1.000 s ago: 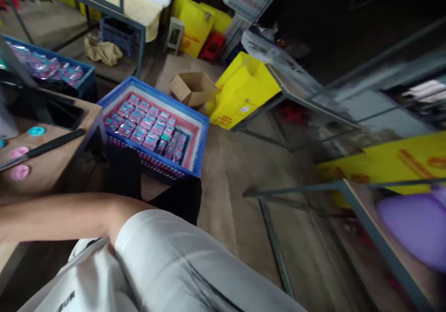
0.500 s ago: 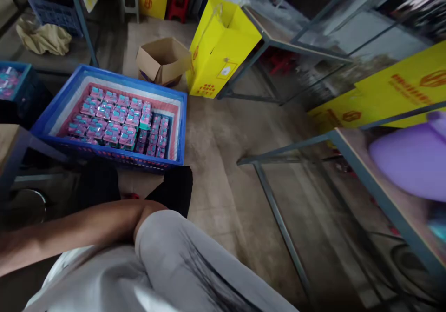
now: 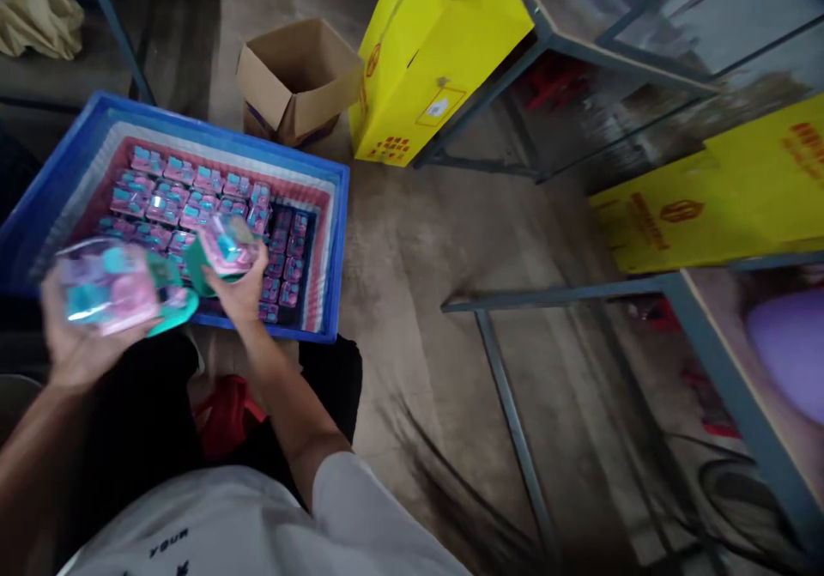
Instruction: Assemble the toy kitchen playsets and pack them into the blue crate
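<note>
My left hand (image 3: 77,344) is wrapped round a clear package with pink and blue pieces (image 3: 111,284), blurred by motion, over the near left corner of the blue crate (image 3: 342,241). A second pink-and-blue package (image 3: 228,243) with a green part is gripped in my right hand (image 3: 245,288), above the crate's near side. Green edges of packaging show between the two hands. Rows of similar packages (image 3: 166,203) fill much of the crate, which has a striped lining.
Beyond the crate stand an open cardboard box (image 3: 299,78) and a tall yellow box (image 3: 431,69). At right is a metal-framed table (image 3: 740,370) with a purple object (image 3: 791,353). A red stool (image 3: 225,417) shows between my legs.
Both hands have come into view, each with a package, over the crate's near side. The view has shifted, so the crate appears larger and further left.
</note>
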Action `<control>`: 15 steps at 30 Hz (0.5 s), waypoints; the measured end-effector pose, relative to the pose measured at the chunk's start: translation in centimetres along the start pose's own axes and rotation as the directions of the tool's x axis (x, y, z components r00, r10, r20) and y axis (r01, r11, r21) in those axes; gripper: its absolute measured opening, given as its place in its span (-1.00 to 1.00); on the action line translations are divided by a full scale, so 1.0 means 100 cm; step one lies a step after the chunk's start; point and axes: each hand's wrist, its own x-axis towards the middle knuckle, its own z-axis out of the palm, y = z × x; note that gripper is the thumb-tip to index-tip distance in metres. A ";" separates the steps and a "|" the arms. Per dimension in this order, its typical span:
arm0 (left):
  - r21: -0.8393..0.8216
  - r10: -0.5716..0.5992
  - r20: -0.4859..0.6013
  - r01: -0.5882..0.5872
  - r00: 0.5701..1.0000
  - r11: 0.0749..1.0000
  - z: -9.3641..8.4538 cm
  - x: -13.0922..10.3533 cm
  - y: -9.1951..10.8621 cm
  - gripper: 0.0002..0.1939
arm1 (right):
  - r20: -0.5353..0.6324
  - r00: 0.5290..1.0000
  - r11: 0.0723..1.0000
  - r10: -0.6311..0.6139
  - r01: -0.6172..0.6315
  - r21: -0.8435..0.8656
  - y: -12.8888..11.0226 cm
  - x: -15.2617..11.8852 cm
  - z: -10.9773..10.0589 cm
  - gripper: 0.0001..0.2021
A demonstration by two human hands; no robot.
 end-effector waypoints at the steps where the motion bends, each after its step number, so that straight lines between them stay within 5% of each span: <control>1: -0.034 0.026 0.016 -0.025 1.000 0.999 0.024 0.013 -0.011 0.01 | -0.041 0.996 0.995 0.076 -0.079 -0.068 0.027 0.022 0.000 0.10; 3: -0.092 0.054 0.053 -0.049 0.997 0.995 0.076 0.038 -0.033 0.29 | -0.126 0.969 0.957 0.212 -0.232 -0.174 0.078 0.058 0.001 0.03; 7: -0.096 0.012 0.171 0.005 0.985 0.995 0.160 0.068 -0.071 0.24 | -0.194 0.924 0.899 0.330 -0.371 -0.234 0.159 0.106 0.022 0.03; 10: -0.092 0.010 0.302 0.018 0.953 0.996 0.191 0.072 -0.094 0.20 | -0.185 0.915 0.885 0.358 -0.395 -0.246 0.202 0.128 0.055 0.09; 15: -0.051 0.096 0.440 -0.082 0.893 0.995 0.214 0.070 -0.114 0.19 | -0.174 0.898 0.880 0.403 -0.433 -0.197 0.262 0.146 0.102 0.10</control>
